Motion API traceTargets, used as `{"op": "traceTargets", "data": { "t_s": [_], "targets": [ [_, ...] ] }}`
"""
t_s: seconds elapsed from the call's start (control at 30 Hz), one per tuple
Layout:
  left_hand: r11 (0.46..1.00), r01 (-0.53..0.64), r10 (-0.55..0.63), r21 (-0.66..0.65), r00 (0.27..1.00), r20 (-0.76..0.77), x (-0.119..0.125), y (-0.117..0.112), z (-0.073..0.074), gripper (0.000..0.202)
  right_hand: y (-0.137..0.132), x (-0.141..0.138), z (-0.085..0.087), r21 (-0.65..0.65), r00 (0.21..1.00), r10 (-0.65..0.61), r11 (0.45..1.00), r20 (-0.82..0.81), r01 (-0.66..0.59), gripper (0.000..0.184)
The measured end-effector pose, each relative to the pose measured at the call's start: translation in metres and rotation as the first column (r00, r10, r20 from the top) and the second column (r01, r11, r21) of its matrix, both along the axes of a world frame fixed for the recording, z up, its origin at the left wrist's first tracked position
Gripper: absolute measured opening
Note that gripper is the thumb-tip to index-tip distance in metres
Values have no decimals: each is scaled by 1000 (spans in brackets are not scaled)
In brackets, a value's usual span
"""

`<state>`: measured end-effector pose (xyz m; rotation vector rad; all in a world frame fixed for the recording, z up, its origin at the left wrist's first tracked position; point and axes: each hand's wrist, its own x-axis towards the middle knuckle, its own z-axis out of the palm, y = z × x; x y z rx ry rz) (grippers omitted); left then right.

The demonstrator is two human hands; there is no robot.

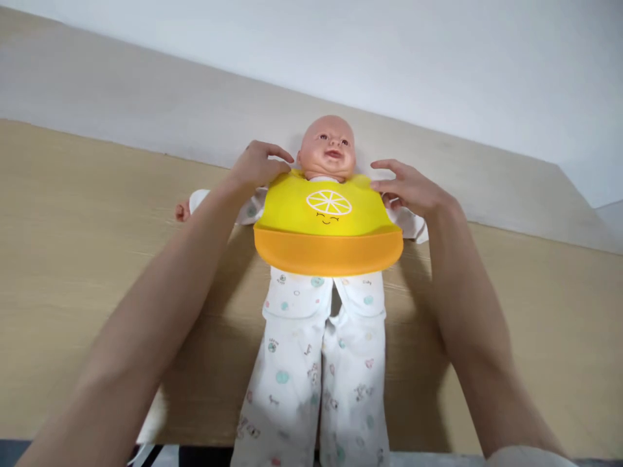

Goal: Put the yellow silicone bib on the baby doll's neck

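Observation:
A baby doll (333, 146) lies on its back in a white patterned outfit (292, 350). Across its chest is a yellow bib (287, 206) with a lemon slice and a smiling face printed on it. An orange catch pocket (328, 253) runs along the bib's lower edge. My left hand (261, 165) is at the bib's shoulder edge beside the doll's neck, fingers apart. On the opposite side, my right hand (407, 185) has its fingers spread at the other shoulder edge. Whether the fingertips press on the bib is hard to tell. The bib's neck fastening is hidden.
Beneath the doll is a light wooden table (87, 214), its front edge near the bottom of the view. A pale wall (413, 58) rises behind it. One doll hand (182, 211) sticks out to the left, and the legs extend over the front edge.

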<state>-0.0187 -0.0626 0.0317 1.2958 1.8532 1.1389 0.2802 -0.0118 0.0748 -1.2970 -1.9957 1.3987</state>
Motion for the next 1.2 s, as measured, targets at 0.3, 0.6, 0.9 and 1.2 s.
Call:
{"op": "traceTargets", "data": {
  "t_s": [0.3, 0.6, 0.9, 1.2],
  "targets": [
    [984, 167, -172, 64, 981, 92, 18, -116, 27, 26, -102, 36, -13, -117, 956, 135, 978, -262, -170, 54],
    [958, 278, -284, 70, 952, 111, 28, -159, -2, 57, -127, 35, -38, -14, 920, 47, 998, -388, -57, 44],
    [978, 173, -164, 120, 983, -79, 37, -167, 12, 56, -140, 38, -26, 30, 962, -45, 998, -271, 55, 67],
    [986, 60, -58, 157, 998, -13, 40, -240, -18, 49, -207, 73, -40, 241, 982, -140, 956, -124, 167, 91]
  ]
}}
